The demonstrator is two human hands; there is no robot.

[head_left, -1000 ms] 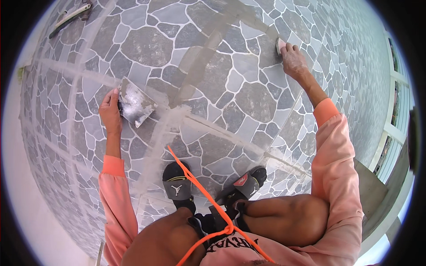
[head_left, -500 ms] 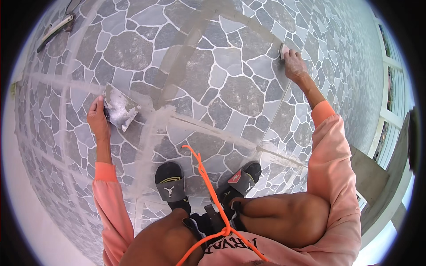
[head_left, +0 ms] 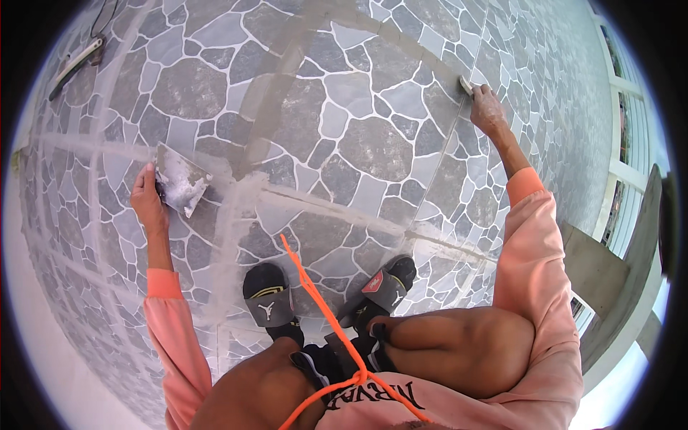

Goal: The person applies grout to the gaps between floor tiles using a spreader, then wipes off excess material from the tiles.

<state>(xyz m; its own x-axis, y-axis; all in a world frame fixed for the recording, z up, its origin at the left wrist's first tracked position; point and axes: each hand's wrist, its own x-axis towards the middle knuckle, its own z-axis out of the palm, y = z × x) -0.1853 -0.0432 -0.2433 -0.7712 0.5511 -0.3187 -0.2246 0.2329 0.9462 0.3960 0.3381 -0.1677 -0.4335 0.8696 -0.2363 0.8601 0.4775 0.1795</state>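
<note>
My left hand (head_left: pixel 149 197) is closed on the edge of a flat square plate (head_left: pixel 170 154), held low over the floor at the left. Wet-looking pale grey paste (head_left: pixel 183 188) is smeared across the plate. Far to the right, my outstretched right hand (head_left: pixel 489 111) pinches a small pale hand tool (head_left: pixel 466 85), perhaps a scraper; my fingers hide part of it. Its tip is at the floor, near the end of a grey filled band (head_left: pixel 423 56) and a thin straight joint line.
Grey stone-patterned floor (head_left: pixel 373 147) with white veins spreads all round, crossed by pale filled bands (head_left: pixel 315 201). My feet in black slides (head_left: pixel 269 304) stand between my hands. An orange cord (head_left: pixel 315 294) hangs in front. A long-handled tool (head_left: pixel 75 68) lies far left; a concrete ledge (head_left: pixel 591 265) stands right.
My right hand has moved a little to the right over the floor, and its tool now tilts more. The left hand still holds the plate; the whole view has shifted slightly.
</note>
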